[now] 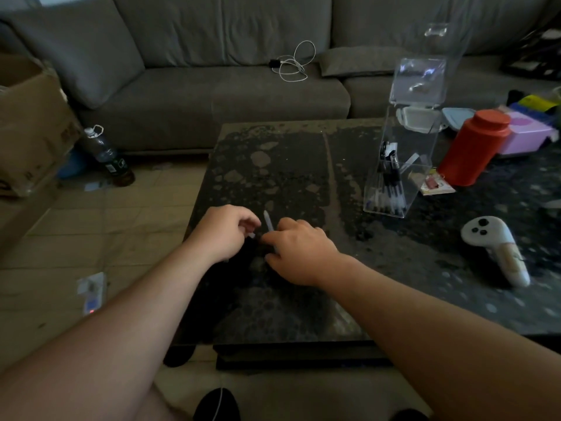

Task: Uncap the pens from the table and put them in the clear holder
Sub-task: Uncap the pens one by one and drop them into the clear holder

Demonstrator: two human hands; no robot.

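Near the table's (297, 165) front left corner, the right hand (299, 249) grips a pale pen (268, 220) with curled fingers, the left hand (226, 229) pinches something small beside it, and the clear holder (397, 177) stands toward the back right.

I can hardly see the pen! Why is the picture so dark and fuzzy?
In the head view the room is dim, so the dark table swallows detail; the pen between the left hand and right hand is smeared by blur; the clear holder shows pale glare; wide-angle distortion bends the edges.
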